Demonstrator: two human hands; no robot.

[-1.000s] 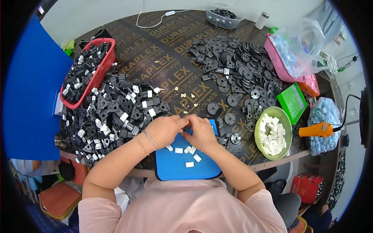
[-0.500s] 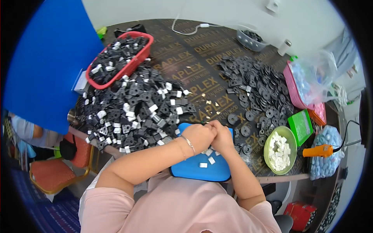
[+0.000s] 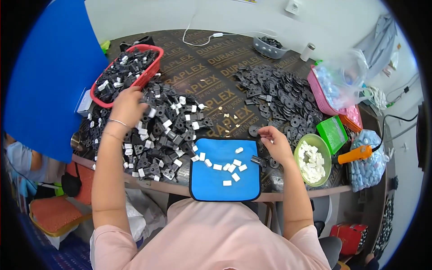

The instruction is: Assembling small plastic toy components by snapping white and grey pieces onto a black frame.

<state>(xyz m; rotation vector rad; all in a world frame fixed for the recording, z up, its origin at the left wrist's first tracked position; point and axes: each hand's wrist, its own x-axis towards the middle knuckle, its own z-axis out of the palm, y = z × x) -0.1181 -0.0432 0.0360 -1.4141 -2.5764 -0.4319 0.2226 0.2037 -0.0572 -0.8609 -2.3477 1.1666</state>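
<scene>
My left hand (image 3: pixel 128 107) is over the left heap of black plastic parts with white caps (image 3: pixel 166 135), close to the red basket (image 3: pixel 150 74). Its fingers are blurred and partly turned away, so their grip cannot be made out. Beside the blue mat's far right corner, my right hand (image 3: pixel 275 143) has thumb and fingers apart, with the fingertips at a black round disc (image 3: pixel 254 131). Several small white blocks (image 3: pixel 227 183) lie scattered on the blue mat (image 3: pixel 207 186). A dark part (image 3: pixel 258 160) lies at the mat's right edge.
Black discs and flat parts (image 3: pixel 288 96) form a heap at the right. A green bowl (image 3: pixel 330 164) holds white blocks, near a green tray (image 3: pixel 332 134) and an orange-handled tool (image 3: pixel 355 155). Farther right stands a pink basket (image 3: pixel 317 92) of bagged items; a grey basket (image 3: pixel 269 50) sits behind.
My hands have come apart from above the mat. The left moved far left to the heap; the right moved slightly right. The mat and white blocks now show uncovered.
</scene>
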